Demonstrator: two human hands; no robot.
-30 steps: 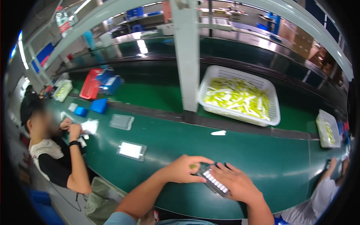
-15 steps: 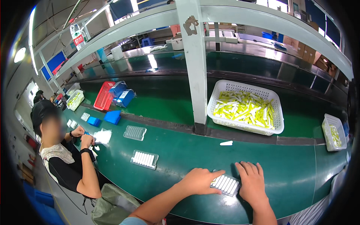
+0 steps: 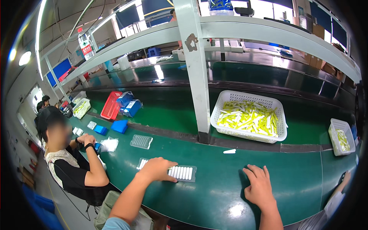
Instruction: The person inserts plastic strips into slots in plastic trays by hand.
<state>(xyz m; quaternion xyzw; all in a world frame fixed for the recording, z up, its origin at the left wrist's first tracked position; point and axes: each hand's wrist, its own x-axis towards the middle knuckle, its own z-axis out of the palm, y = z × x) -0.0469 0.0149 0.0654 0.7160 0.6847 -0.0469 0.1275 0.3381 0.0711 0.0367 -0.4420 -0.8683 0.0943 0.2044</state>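
Observation:
My left hand (image 3: 156, 170) grips the left end of a clear plastic tray (image 3: 193, 174), thumb at its near edge. A row of white stick-shaped pieces (image 3: 181, 172) lies in that tray. Just behind the hand is another clear tray of white sticks (image 3: 142, 162), partly hidden by my fingers. My right hand (image 3: 259, 187) is apart from it, over the green table (image 3: 226, 195), fingers spread and curved with nothing in them. Farther back lie a clear tray (image 3: 141, 142) with no sticks visible in it and one loose white piece (image 3: 229, 151).
A white basket (image 3: 245, 138) of yellow-green and white sticks stands beyond, beside a white post (image 3: 193, 69). A smaller basket (image 3: 334, 138) is at right. At left, a co-worker (image 3: 76, 153) handles something near a plastic bag (image 3: 110, 144). Another person's arm (image 3: 343, 184) shows at the right edge.
My left hand has carried the filled tray leftward, up to the other filled tray. My right hand has come away from the tray and stays at the right, opened.

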